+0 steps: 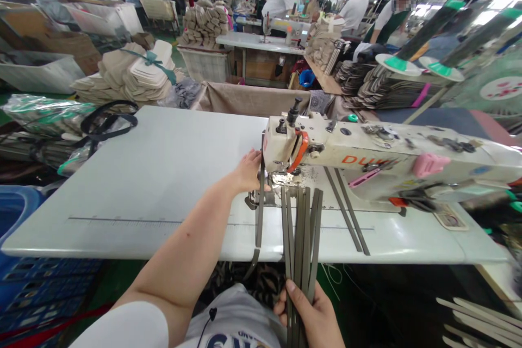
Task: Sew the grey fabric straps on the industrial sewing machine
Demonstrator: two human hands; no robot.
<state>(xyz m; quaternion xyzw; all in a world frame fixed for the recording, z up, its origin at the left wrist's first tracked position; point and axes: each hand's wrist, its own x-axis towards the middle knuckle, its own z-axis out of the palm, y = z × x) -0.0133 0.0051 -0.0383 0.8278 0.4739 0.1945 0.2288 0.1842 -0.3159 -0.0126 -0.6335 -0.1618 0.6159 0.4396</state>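
Note:
My left hand (248,170) reaches to the left side of the sewing machine's head (281,144), fingers stretched and apart. It touches or lies right beside a long, narrow dark grey strip (260,215) that runs toward the table's front edge; the fingertips are partly hidden by the strip and machine. Below the front edge, my right hand (308,310) is closed around a bundle of similar strips (300,244). Their far ends fan out on the table near the needle area. Two more strips (346,209) lie apart, right of the bundle, under the machine arm.
The white sewing table (175,168) has a printed ruler line near its front. Thread cones (408,54) stand at upper right. A blue basket (41,283) is at lower left. Stacked fabric pieces (134,73) and co-workers at machines are beyond. Pale strips (481,321) lie at lower right.

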